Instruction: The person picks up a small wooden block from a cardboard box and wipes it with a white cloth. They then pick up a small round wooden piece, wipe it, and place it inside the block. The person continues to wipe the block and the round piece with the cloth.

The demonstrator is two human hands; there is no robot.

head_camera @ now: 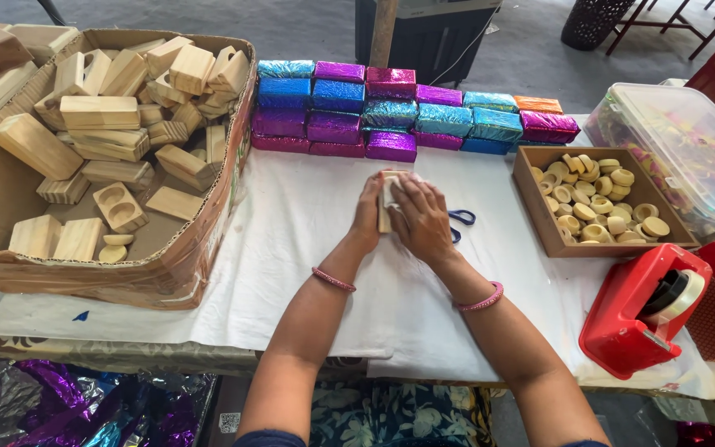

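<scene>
Both hands closed around one wooden block at mid-table.

At frame centre the left hand props the pale wooden block upright while the right hand clasps over it. Foil-wrapped blocks, blue, purple and magenta, stack behind; bare blocks fill the cardboard box upper left; a red tape dispenser waits lower right.

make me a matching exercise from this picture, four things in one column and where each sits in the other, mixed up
Things:
1. wooden block
2. tape dispenser
3. scissors
4. foil-wrapped blocks

Places:
A. stacked in rows along the far edge of the white cloth
B. near right corner, beside the brown tray of round wooden pieces
C. held between the left hand and the right hand
D. flat on the cloth, just right of the hands

Pairs: 1-C, 2-B, 3-D, 4-A
</scene>
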